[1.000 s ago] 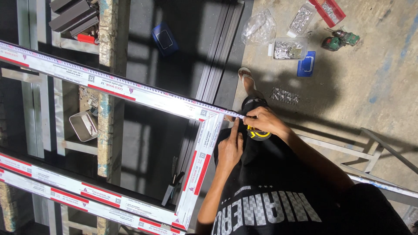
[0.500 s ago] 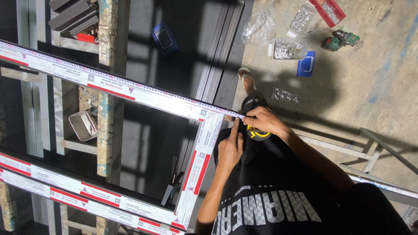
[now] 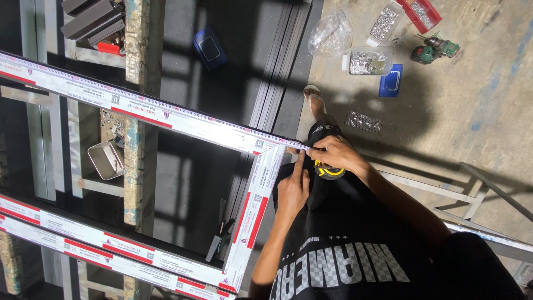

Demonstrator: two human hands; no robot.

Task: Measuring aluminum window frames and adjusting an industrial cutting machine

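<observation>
A person stands at a frame (image 3: pixel 261 183) corner. The right hand (image 3: pixel 336 155) pinches a yellow tape (image 3: pixel 166 111) case, its blade stretched along the top rail. The left hand (image 3: pixel 292 189) presses one finger on the corner. The blade could slip off and skew the reading.
</observation>
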